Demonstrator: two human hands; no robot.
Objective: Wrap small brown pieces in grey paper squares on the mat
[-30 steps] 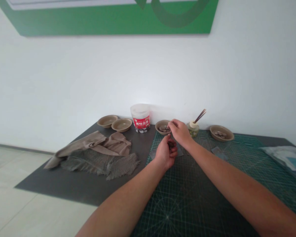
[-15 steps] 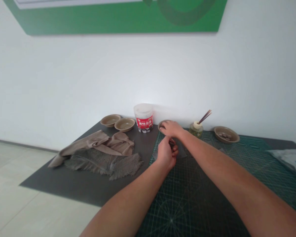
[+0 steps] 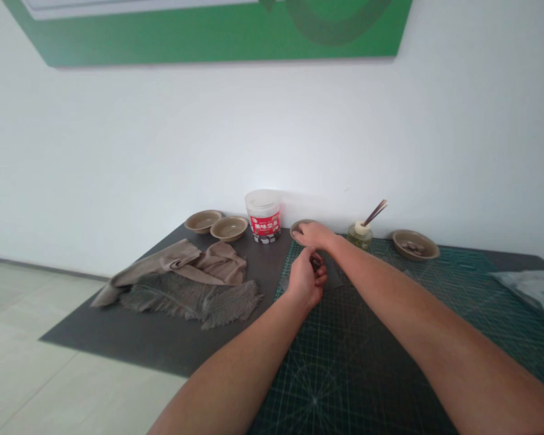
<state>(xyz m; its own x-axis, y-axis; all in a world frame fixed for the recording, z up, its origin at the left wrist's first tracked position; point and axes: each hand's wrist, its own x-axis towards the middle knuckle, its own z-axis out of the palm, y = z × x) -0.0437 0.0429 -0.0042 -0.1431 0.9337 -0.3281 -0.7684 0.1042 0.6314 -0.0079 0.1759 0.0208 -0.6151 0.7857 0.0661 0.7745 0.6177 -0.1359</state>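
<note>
My left hand is held over the cutting mat with its fingers curled closed. Something small and dark shows between them, too little of it to name. Just beyond, my right hand reaches over the near rim of a small brown bowl by the wall. Its fingers are bent together and dip into the bowl; what they pinch, if anything, is hidden. Beneath both hands lies a clear plastic sheet or bag on the green gridded cutting mat.
Left of the hands are a clear tub with a red label, two brown bowls and crumpled brown-grey cloths. To the right stand a reed diffuser, a bowl holding several small brown pieces, and a plastic packet.
My right hand's fingers have drawn together and lowered at the bowl, and its knuckles have shifted slightly. My left hand stays closed in almost the same place. The view has moved very slightly.
</note>
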